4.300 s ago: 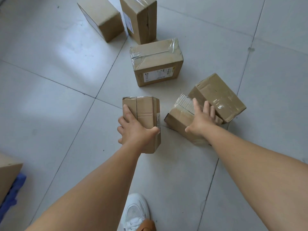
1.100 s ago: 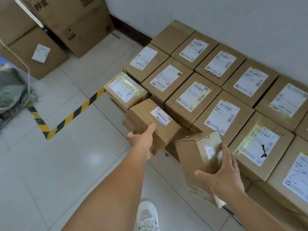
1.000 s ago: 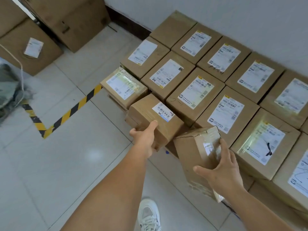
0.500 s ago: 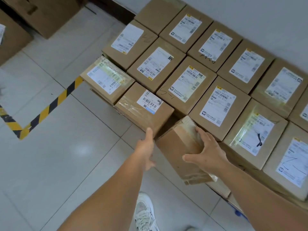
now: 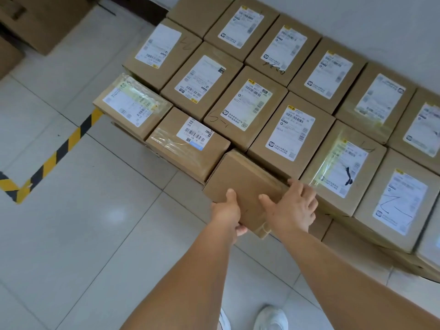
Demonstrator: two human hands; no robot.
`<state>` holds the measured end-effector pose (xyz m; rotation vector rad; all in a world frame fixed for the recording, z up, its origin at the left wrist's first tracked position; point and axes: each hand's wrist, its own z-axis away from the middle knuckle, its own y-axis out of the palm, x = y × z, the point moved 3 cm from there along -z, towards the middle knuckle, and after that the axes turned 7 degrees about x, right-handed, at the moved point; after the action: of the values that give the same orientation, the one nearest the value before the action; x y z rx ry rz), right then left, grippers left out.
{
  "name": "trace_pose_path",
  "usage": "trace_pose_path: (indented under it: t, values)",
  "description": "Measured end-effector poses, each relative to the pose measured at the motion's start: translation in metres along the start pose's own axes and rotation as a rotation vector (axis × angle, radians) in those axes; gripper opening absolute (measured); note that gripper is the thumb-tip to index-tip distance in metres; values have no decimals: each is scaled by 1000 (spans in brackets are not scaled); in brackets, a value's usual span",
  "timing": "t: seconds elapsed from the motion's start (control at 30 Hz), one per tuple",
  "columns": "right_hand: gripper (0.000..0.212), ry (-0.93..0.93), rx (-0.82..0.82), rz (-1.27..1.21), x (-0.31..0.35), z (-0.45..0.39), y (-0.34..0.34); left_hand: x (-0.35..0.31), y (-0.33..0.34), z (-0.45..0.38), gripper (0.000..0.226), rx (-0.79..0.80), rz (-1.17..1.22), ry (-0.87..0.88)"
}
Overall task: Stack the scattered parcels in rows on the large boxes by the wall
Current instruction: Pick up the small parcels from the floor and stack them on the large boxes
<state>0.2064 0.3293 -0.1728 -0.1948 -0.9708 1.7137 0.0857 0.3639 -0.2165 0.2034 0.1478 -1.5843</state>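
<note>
A plain brown parcel (image 5: pixel 240 184) sits in the front row of the stack, between a taped parcel with a barcode label (image 5: pixel 188 144) and a shiny-taped labelled parcel (image 5: pixel 342 170). My left hand (image 5: pixel 226 210) grips its near left edge, fingers curled under. My right hand (image 5: pixel 292 208) lies flat on its near right top corner. Behind it, rows of labelled parcels (image 5: pixel 247 103) rest on the large boxes (image 5: pixel 352 244) by the wall.
White wall (image 5: pixel 357 17) runs behind the stack. Yellow-black floor tape (image 5: pixel 57 153) marks the tiled floor at left. Big cartons (image 5: pixel 35 22) stand at top left. My white shoes (image 5: pixel 269 317) are at the bottom edge.
I carried two parcels from the floor to the stack. The left one now rests in the front row and my left hand has left it. Both hands now hold the plain parcel, laid flat.
</note>
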Motion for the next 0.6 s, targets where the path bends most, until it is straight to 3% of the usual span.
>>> trace_pose_path:
  t: [0.13, 0.3, 0.4, 0.5, 0.6]
  values:
    - [69, 61, 131, -188, -11, 0, 0, 11, 3, 0, 47, -36, -4, 10]
    - [71, 109, 133, -300, -9, -9, 0, 9, 9, 2, 41, -32, 66, 59]
    - [56, 218, 105, -403, -10, -11, 3, 6, 10, -2, 36, -42, 61, 68]
    - [46, 226, 143, -342, -13, -15, 9, 3, 13, -1, 20, -48, 18, 76]
    - [47, 226, 169, -325, -13, -17, 16, 1, 16, -12, 26, -72, -19, 121]
